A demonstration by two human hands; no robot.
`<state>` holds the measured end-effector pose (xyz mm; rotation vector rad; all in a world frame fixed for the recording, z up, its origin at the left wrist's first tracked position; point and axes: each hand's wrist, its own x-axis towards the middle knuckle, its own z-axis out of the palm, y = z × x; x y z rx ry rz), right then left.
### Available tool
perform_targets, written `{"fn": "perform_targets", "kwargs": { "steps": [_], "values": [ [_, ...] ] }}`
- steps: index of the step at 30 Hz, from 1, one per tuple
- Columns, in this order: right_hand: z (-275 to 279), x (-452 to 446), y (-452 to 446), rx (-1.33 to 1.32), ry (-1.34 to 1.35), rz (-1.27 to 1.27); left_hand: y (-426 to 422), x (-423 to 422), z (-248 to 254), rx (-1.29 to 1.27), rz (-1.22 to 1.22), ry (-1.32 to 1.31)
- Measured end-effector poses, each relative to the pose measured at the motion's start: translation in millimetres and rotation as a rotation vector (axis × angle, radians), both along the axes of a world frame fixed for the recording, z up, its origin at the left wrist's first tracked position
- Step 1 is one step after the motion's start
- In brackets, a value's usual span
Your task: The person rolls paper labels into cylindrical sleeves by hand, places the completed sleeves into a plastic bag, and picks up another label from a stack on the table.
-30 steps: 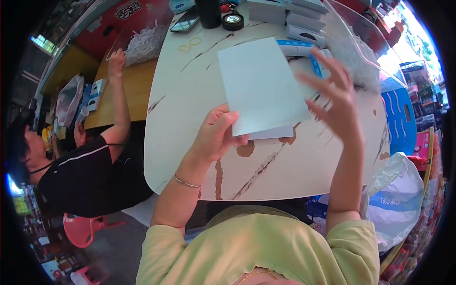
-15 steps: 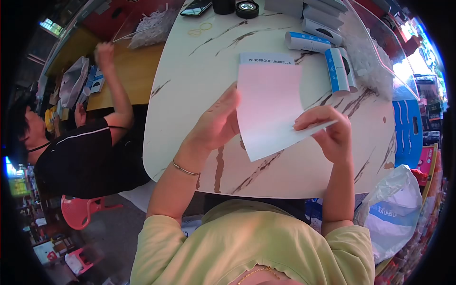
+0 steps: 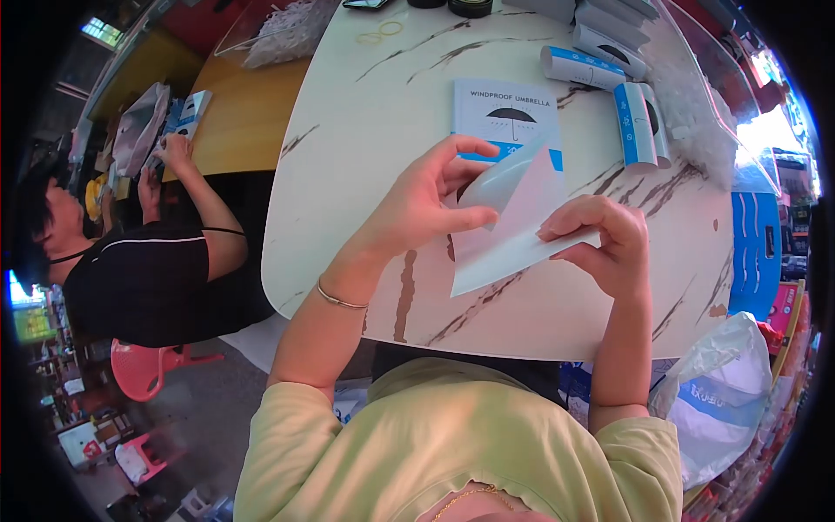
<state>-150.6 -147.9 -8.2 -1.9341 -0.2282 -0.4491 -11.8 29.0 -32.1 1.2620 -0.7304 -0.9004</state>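
A printed sheet headed "WINDPROOF UMBRELLA" [image 3: 509, 104], with a black umbrella picture and a blue band, lies flat on the marble-patterned table. Nearer to me, a curling pale paper sheet [image 3: 504, 235] is pinched between the thumb and fingers of my right hand [image 3: 604, 239]. Its upper edge bends over on itself towards my left hand [image 3: 444, 191]. That hand, with a bracelet at the wrist, has thumb and fingers spread beside the curled edge. I cannot tell whether its fingertips touch the paper.
Rolled blue-and-white sheets [image 3: 639, 126] lie at the right, beside clear plastic wrapping [image 3: 687, 122]. Rubber bands [image 3: 380, 33] lie at the far left of the table [image 3: 348, 174]. At left a co-worker [image 3: 148, 278] handles packets. A white bag [image 3: 718, 391] hangs at lower right.
My left hand has come off the sheet's left edge and spread its fingers. The sheet has bent over towards me, uncovering the umbrella print behind. The co-worker's raised hand has come down.
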Motion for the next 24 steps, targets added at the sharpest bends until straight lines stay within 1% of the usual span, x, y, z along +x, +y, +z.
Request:
{"fn": "perform_targets", "kwargs": {
  "steps": [1,3,4,6,10,12,13,15,16,18,19,21,24],
  "values": [
    [-1,1,0,0.001,0.002,0.004,0,0,-1,0.001,0.004,0.002],
    [-4,2,-1,0.024,-0.08,0.005,0,1,-2,0.007,0.033,-0.12],
    [-4,1,1,0.023,-0.079,0.006,0,1,-4,0.007,0.034,-0.119],
    [-1,-2,8,0.269,0.042,-0.132,0,2,-7,-0.101,-0.005,-0.233],
    [8,-3,18,0.265,0.071,-0.237,0,1,-2,-0.092,-0.067,-0.325],
    [14,-4,22,0.23,0.09,-0.287,-3,2,-4,-0.21,-0.036,-0.533],
    [16,-5,24,0.227,0.09,-0.285,-2,3,-4,-0.213,-0.034,-0.533],
    [19,-6,28,0.223,0.102,-0.335,-1,2,-1,-0.196,-0.02,-0.626],
    [19,-5,29,0.22,0.1,-0.334,0,2,0,-0.198,-0.018,-0.627],
    [14,-1,30,0.307,0.179,-0.468,2,1,1,-0.117,0.042,-0.706],
    [11,1,30,0.308,0.178,-0.465,2,1,1,-0.116,0.044,-0.708],
    [7,4,30,0.295,0.201,-0.502,1,2,-1,-0.065,0.09,-0.857],
    [8,6,38,0.336,0.194,-0.532,2,6,-2,-0.07,0.135,-0.913]
  ]
}}
